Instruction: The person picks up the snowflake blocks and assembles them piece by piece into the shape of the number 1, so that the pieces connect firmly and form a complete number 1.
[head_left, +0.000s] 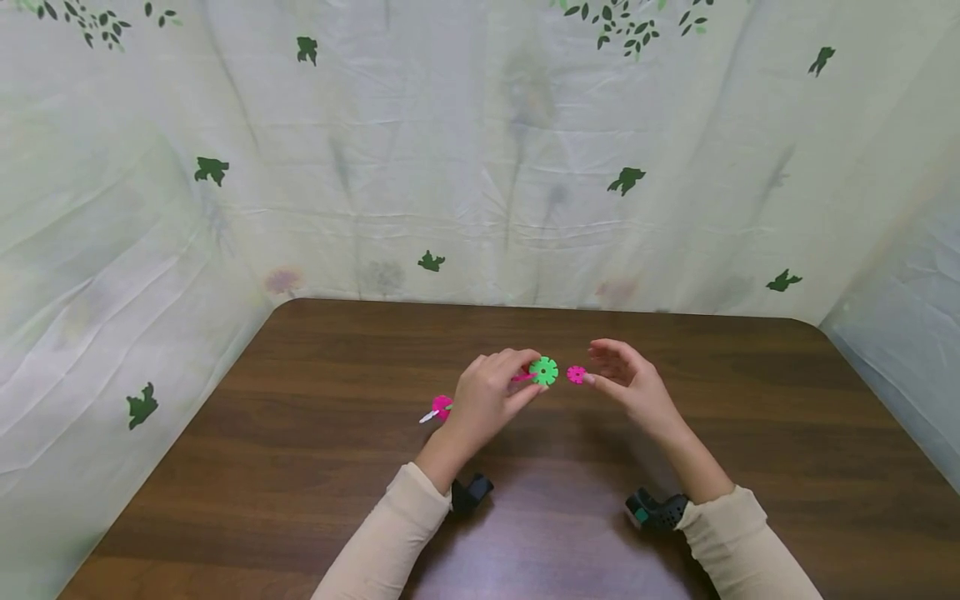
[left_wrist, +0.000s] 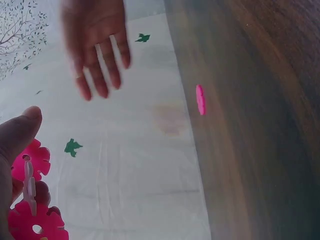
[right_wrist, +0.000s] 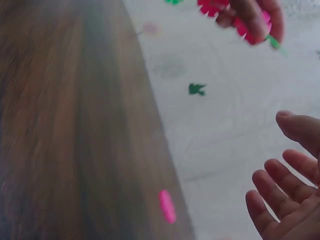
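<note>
My left hand (head_left: 487, 387) grips a joined string of notched plastic discs. A green disc (head_left: 543, 371) sticks out past its fingertips; a pink disc (head_left: 442, 407) and a white piece (head_left: 428, 416) show behind the hand. In the left wrist view, two pink discs (left_wrist: 37, 220) join through a pale disc (left_wrist: 30, 187) beside the thumb. My right hand (head_left: 637, 387) is open with spread fingers and holds nothing. One loose pink disc (head_left: 576, 374) shows just beyond its thumb tip in the head view. Both wrist views show that disc (right_wrist: 167, 206) flat, apart from the fingers, over the tabletop.
The brown wooden table (head_left: 315, 500) spreads under both hands. Behind it and at its sides hangs a pale curtain (head_left: 480, 167) with green bird and leaf prints. Dark camera straps (head_left: 656, 508) sit on both wrists.
</note>
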